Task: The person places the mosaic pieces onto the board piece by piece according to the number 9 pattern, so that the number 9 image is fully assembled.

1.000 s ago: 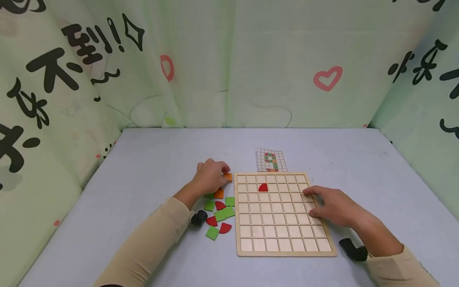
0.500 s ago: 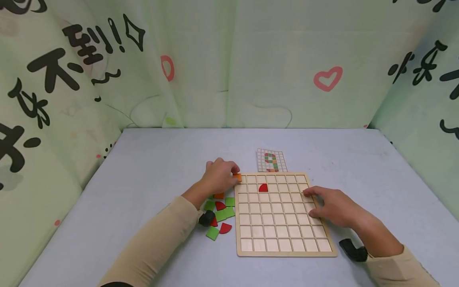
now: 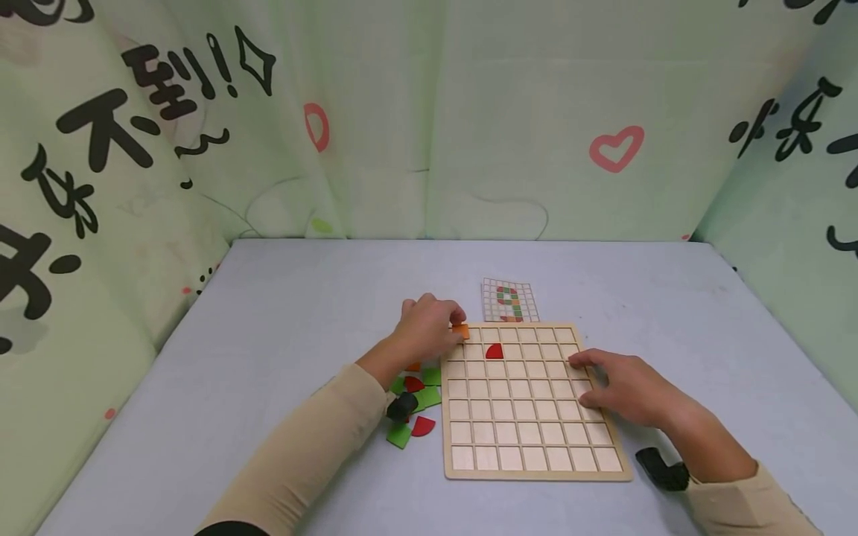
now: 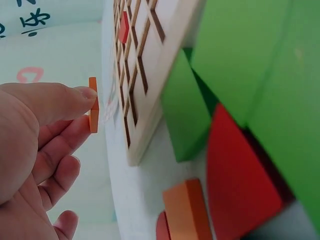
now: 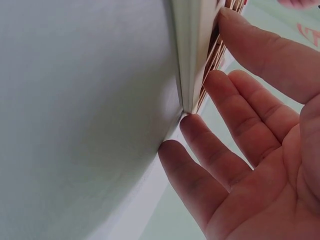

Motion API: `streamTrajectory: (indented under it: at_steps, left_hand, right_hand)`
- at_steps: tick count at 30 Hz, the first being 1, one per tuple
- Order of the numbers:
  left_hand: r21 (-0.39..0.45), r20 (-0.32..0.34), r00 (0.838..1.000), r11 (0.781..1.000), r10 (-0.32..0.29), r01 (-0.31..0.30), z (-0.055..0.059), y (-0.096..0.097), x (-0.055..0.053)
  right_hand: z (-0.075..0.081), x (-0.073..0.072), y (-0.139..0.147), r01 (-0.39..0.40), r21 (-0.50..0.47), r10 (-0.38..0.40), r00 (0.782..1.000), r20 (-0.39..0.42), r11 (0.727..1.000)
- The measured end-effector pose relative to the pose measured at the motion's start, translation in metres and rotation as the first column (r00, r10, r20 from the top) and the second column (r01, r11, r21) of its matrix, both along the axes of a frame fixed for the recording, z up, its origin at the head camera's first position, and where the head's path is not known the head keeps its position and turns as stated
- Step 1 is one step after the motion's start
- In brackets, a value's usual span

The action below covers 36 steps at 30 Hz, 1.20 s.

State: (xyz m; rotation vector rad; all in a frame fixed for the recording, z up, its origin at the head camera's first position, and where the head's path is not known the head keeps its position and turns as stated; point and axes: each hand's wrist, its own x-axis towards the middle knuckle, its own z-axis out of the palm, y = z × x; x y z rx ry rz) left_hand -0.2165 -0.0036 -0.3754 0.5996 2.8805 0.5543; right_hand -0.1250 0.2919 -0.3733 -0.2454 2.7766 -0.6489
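My left hand (image 3: 427, 329) pinches an orange tile (image 3: 461, 331) between thumb and fingers, over the top left corner of the wooden grid board (image 3: 536, 474). In the left wrist view the orange tile (image 4: 93, 106) stands on edge, the thumb on its near face. One red quarter-round tile (image 3: 494, 351) lies in a cell of the board's second row. At the board's right edge rests my right hand (image 3: 623, 383), fingers loosely spread, thumb and fingertips on the frame. The right wrist view shows its fingertips along the board's side (image 5: 192, 60).
Left of the board lie several green tiles (image 3: 399, 435), red quarter-round tiles (image 3: 423, 426) and an orange tile (image 4: 187, 210), partly hidden by the left wrist. Beyond the board's far edge is a small printed pattern card (image 3: 529, 298). A patterned curtain surrounds the white table (image 3: 302, 298).
My left hand has carried the orange tile rightward, from beside the board to over its top left corner. The right hand has stayed on the board's edge.
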Motion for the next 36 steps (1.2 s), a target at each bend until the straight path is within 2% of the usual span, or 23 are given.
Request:
streamTrajectory:
  at_steps: [8,17,25,36]
  left_hand:
    - [-0.01,-0.014,0.999,0.999,-0.046,0.046,0.004,0.012,0.002]
    - [0.01,-0.042,0.997,0.998,-0.069,0.07,0.005,0.022,0.005]
    - [0.001,-0.038,0.992,0.992,-0.123,0.123,0.006,0.03,0.006]
    - [0.009,-0.03,0.991,0.991,-0.134,0.134,0.008,0.043,0.008]
  right_hand:
    - [0.0,0.001,0.001,0.0,0.005,0.0,1.0,-0.005,1.0]
    - [-0.001,0.0,0.001,-0.002,0.008,0.002,1.0,-0.009,1.0]
    - [-0.001,0.0,-0.001,0.002,0.01,-0.002,1.0,-0.005,1.0]
    - [-0.001,0.0,-0.002,0.01,0.016,-0.01,1.0,-0.004,1.0]
